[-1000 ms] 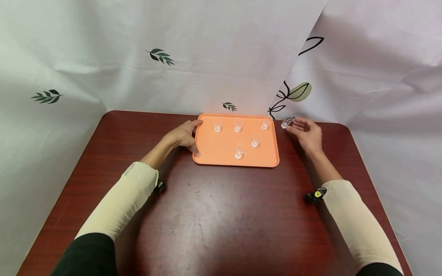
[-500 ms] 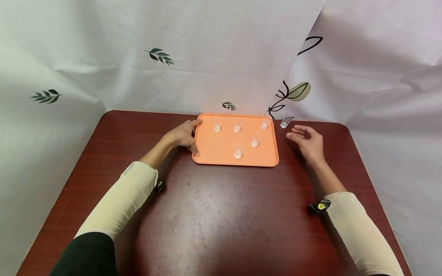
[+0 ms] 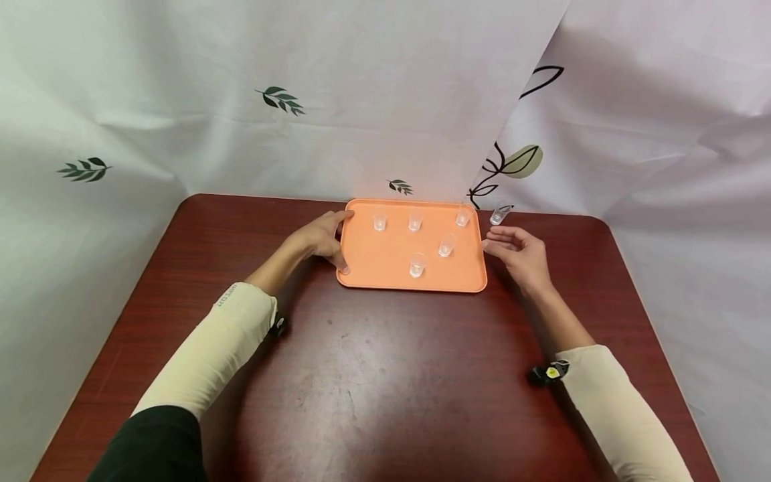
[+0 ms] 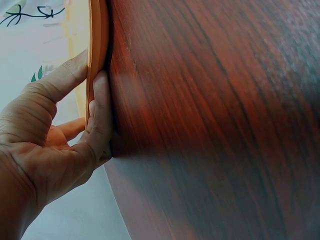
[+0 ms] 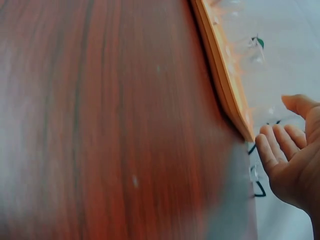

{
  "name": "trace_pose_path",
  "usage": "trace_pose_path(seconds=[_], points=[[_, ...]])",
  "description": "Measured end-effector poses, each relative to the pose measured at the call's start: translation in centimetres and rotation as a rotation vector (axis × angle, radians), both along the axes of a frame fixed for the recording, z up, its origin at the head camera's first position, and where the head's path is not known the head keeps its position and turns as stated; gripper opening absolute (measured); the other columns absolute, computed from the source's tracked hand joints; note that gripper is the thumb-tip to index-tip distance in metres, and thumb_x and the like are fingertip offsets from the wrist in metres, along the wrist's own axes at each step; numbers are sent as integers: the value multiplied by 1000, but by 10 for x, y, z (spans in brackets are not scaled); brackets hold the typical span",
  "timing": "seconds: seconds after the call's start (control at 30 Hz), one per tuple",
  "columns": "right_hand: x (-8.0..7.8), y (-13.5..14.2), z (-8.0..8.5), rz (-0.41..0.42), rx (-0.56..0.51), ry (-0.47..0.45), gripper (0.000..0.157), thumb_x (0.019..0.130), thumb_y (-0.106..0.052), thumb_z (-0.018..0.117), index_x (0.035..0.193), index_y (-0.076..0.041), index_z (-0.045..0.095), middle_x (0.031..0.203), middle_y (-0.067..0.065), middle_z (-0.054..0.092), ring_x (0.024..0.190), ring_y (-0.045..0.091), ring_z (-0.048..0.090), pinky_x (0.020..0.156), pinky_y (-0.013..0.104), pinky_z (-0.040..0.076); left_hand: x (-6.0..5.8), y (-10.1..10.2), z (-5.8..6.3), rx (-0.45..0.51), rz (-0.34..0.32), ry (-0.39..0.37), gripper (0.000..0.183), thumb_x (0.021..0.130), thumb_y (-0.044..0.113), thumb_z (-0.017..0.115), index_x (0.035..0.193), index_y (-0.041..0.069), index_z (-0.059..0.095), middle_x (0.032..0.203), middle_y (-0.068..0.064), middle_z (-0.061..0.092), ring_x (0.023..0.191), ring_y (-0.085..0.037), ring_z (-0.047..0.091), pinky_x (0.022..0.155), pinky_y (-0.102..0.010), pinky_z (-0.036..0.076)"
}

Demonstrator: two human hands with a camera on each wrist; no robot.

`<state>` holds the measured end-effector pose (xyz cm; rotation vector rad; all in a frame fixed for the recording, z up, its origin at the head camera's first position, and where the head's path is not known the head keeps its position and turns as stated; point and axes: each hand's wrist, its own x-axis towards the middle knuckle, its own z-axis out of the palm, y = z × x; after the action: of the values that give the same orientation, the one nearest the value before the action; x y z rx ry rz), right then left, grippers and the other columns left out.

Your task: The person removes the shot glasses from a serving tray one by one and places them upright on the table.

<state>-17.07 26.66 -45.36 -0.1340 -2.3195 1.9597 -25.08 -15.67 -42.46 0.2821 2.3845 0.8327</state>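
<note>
An orange tray (image 3: 379,258) lies at the back of the table, bearing several small clear plastic cups, one of them the front cup (image 3: 417,266). My left hand (image 3: 322,237) grips the tray's left edge; in the left wrist view the thumb (image 4: 70,75) is on its upper side and fingers are tucked underneath. Close by the tray's right edge is my right hand (image 3: 521,258), holding nothing, its thumb (image 5: 297,104) apart from the bent fingers. Just beyond its fingertips, off the tray, another clear cup (image 3: 499,214) stands on the table.
The dark red wooden table (image 3: 385,375) reaches back to a white cloth backdrop (image 3: 361,100) with printed leaves. The tray's far edge sits close to that cloth. Rounded table corners show at both back ends.
My right hand has let go of the cup beside the tray, drawn back toward me, then shifted left to the tray's right edge. The left hand and tray have stayed put.
</note>
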Motion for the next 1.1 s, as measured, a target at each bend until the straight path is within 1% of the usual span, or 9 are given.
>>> trace_pose_path(seconds=[0.13, 0.23, 0.37, 0.47, 0.53, 0.63, 0.77, 0.93, 1.1], points=[[0, -10, -2, 53, -38, -8, 53, 96, 0, 87, 142, 17, 65, 111, -5, 84, 98, -3, 79, 88, 18, 64, 0, 1, 0, 0, 3, 3, 145, 67, 1, 107, 182, 12, 19, 174, -26, 31, 152, -39, 40, 132, -54, 38], [-1, -18, -2, 81, -50, -17, 55, 96, 0, 87, 143, 17, 65, 116, 2, 84, 99, -1, 80, 90, 20, 64, 0, 1, -1, 1, 10, 1, 145, 68, 1, 107, 182, 13, 19, 175, -25, 30, 152, -39, 40, 132, -54, 38], [-2, -27, -3, 107, -41, -43, 57, 94, 0, 89, 144, 14, 66, 126, 14, 82, 105, 3, 80, 92, 20, 64, 0, 1, -2, -6, 15, -8, 145, 68, 1, 107, 182, 14, 18, 173, -24, 33, 151, -37, 42, 130, -52, 40], [-3, -31, -5, 133, -27, -71, 60, 93, 0, 89, 147, 10, 66, 137, 26, 77, 111, 6, 79, 95, 19, 63, 0, 1, -2, -5, 22, -21, 146, 69, 1, 107, 183, 15, 17, 173, -23, 33, 152, -37, 42, 130, -52, 41], [-3, -34, -5, 156, -9, -79, 61, 93, -1, 89, 149, 9, 66, 144, 31, 72, 113, 6, 78, 96, 18, 62, -1, 2, -2, -3, 25, -22, 146, 69, 2, 107, 183, 15, 17, 173, -22, 33, 153, -36, 42, 130, -52, 41], [-5, -38, -7, 177, 17, -84, 63, 93, -3, 90, 150, 7, 66, 149, 32, 70, 114, 4, 76, 96, 16, 61, -1, 2, -2, -1, 25, -16, 147, 68, 2, 108, 183, 15, 17, 173, -23, 34, 154, -37, 42, 132, -52, 40], [-8, -45, -9, 190, 31, -96, 63, 92, -3, 91, 150, 5, 67, 150, 31, 69, 113, 1, 75, 94, 15, 61, -1, 1, -2, -1, 22, -13, 147, 68, 2, 108, 183, 14, 17, 171, -24, 35, 154, -38, 43, 131, -52, 40], [-12, -52, -13, 180, 55, -104, 61, 92, -4, 91, 149, 3, 70, 147, 31, 71, 109, -2, 74, 91, 13, 60, -1, 1, -2, 0, 22, -14, 146, 69, 2, 107, 183, 15, 17, 170, -23, 35, 152, -37, 43, 129, -52, 42], [-11, -56, -14, 162, 87, -83, 55, 93, -6, 91, 144, 5, 72, 142, 33, 73, 104, -5, 74, 91, 12, 59, -1, 1, -3, -8, 15, -9, 146, 69, 4, 108, 183, 15, 17, 168, -23, 38, 151, -38, 44, 128, -52, 43]])
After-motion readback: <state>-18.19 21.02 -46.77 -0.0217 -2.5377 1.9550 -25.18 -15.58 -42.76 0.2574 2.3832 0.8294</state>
